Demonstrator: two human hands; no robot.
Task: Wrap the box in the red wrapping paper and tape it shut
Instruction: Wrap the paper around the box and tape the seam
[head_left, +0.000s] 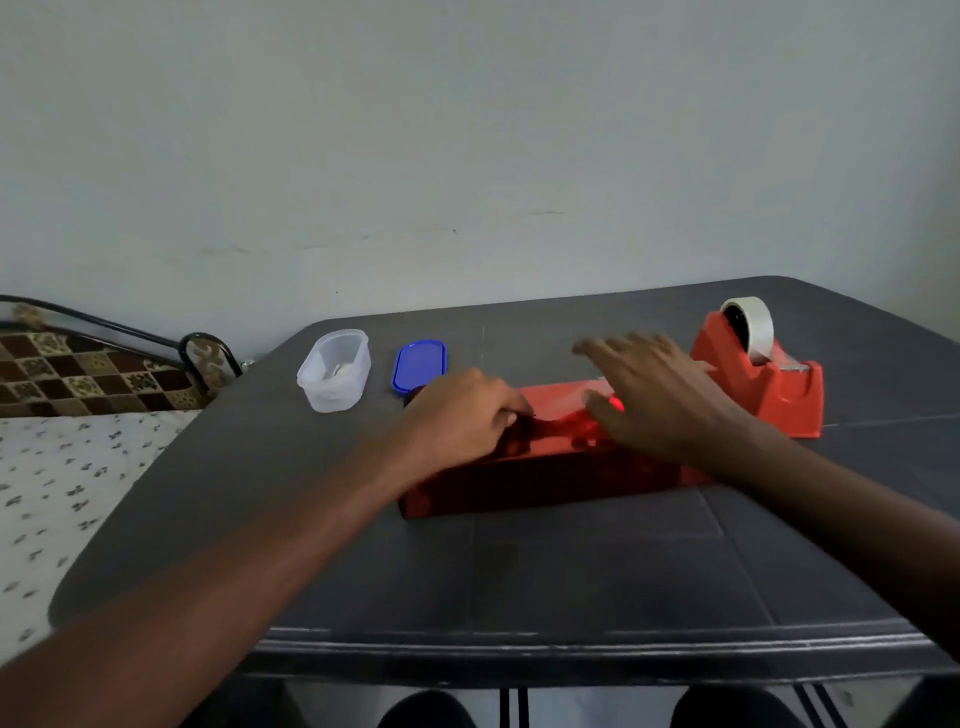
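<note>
One box (545, 467) lies near the middle of the dark bench (519, 571), already covered in glossy red wrapping paper (561, 402), its long side running left to right. We count one red tape dispenser (769, 384) carrying one roll of pale tape (756, 325), standing just beside the box at its right far end. We count one clear plastic tub (335, 371), open-topped, with something pale inside that we cannot identify, and one blue lid (420, 365) lying flat just to its right — both at the far left of the bench, apart from the box.

Two hands are on the work. The left hand (462, 415) rests on the left part of the box top, its fingers curled down onto the paper; whether they pinch a fold or merely press it we cannot tell, as the fingertips meet a dark, reflective patch. The right hand (654, 395) is spread, fingers straight and slightly fanned, above the right part of the box top; the fingers are blurred. Its thumb lies on or very near the paper — contact cannot be confirmed. It grips nothing that we can see.

A bed with a patterned cover (78, 384) and a printed sheet (62, 493) stands to the left of the bench, against a plain wall (467, 130).
</note>
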